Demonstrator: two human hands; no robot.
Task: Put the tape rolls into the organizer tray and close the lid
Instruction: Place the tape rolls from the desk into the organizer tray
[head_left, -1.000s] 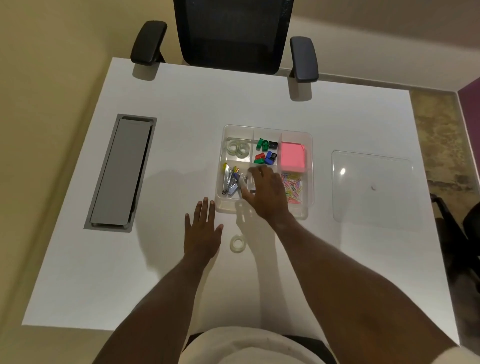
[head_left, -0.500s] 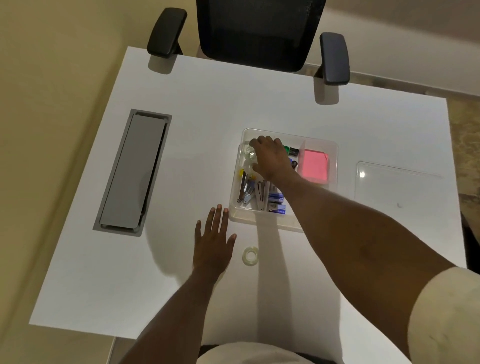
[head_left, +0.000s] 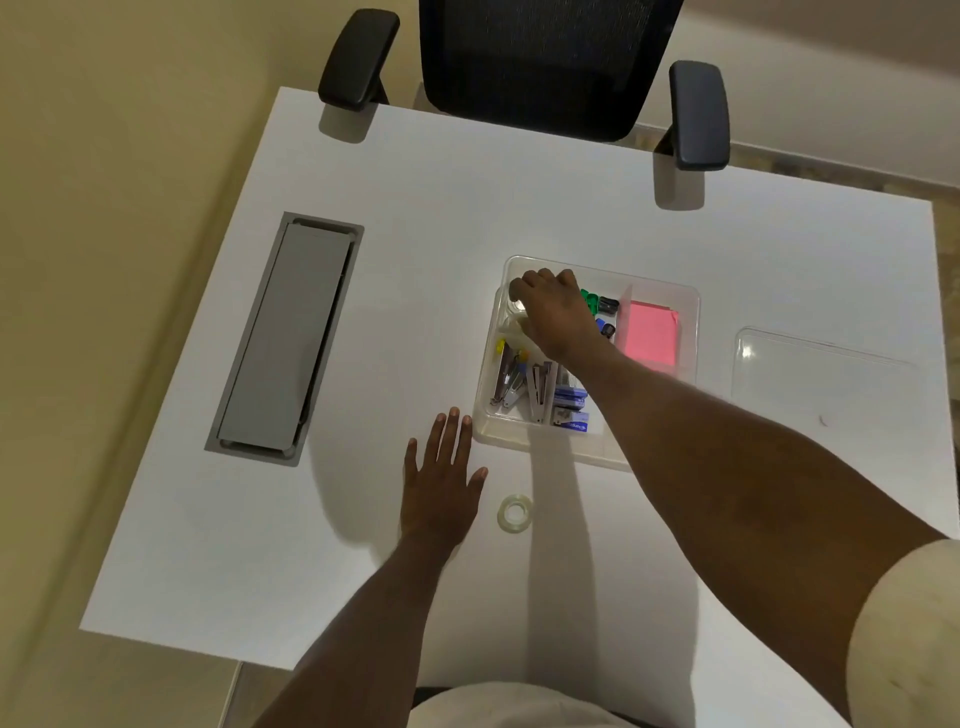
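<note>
The right hand (head_left: 553, 312) reaches into the far-left compartment of the organizer tray (head_left: 691, 317), fingers curled down over pale tape rolls (head_left: 511, 325) there; whether its grip is pinching a roll or has let go I cannot tell, since the hand hides its fingertips. The left hand (head_left: 441, 488) lies flat on the surface (head_left: 415, 208), fingers spread and empty, just in front of the tray's near-left corner. One tape roll (head_left: 515, 514) lies loose on the surface, just in front of the tray and beside the left hand. The clear lid (head_left: 821, 374) lies off, to the right of the tray. By my judgement the task is partway: this last visible roll needs placing, then the lid needs fitting.
</note>
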